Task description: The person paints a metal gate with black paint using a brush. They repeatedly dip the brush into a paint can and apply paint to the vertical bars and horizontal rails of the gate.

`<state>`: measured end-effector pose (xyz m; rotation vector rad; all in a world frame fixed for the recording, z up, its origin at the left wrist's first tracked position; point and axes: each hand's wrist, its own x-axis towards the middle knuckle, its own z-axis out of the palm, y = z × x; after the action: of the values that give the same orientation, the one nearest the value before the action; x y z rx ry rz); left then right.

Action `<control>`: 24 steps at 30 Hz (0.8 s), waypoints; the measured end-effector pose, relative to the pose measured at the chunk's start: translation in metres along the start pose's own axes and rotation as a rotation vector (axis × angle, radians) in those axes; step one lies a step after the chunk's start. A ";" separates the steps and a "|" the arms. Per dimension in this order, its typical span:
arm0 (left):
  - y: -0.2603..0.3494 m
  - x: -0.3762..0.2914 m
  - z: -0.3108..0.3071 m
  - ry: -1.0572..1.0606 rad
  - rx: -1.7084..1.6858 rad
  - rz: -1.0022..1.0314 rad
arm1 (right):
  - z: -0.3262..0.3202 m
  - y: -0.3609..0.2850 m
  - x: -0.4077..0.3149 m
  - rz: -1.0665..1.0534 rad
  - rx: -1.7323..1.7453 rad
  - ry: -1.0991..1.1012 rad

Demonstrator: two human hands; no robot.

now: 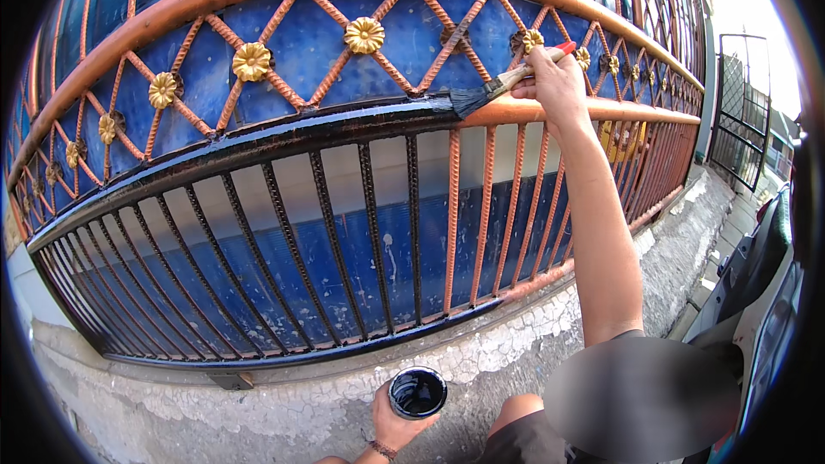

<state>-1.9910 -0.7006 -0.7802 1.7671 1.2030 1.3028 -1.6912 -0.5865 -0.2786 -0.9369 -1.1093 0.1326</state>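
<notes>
My right hand [555, 80] grips the wooden handle of a paintbrush [509, 80] with a red tip. Its dark, paint-laden bristles touch the middle rail of a metal fence [515, 111], where wet black paint meets copper-coloured paint. Left of the brush the rail and the upright bars [322, 190] under it are black; to the right they are copper-coloured. Low in the view, my left hand [394, 422] holds an open can of black paint [419, 393] upright, apart from the fence.
Gold metal flowers [365, 35] sit on the copper-coloured lattice above the rail, before a blue panel. A cracked concrete ledge [515, 341] runs below the fence. Part of a motorcycle [747, 283] stands at the right, and a dark metal gate [741, 109] is beyond it.
</notes>
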 end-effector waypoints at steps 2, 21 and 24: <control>-0.004 0.001 0.003 0.015 -0.052 0.002 | -0.008 -0.007 0.002 -0.050 0.006 0.026; -0.001 0.002 0.009 -0.002 -0.129 0.055 | 0.003 -0.008 0.009 -0.005 -0.071 -0.070; -0.002 0.002 0.012 0.014 -0.256 0.050 | -0.026 -0.007 0.013 -0.006 -0.034 0.020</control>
<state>-1.9800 -0.6975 -0.7847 1.6136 0.9566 1.4308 -1.6667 -0.5993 -0.2676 -0.9633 -1.0986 0.0998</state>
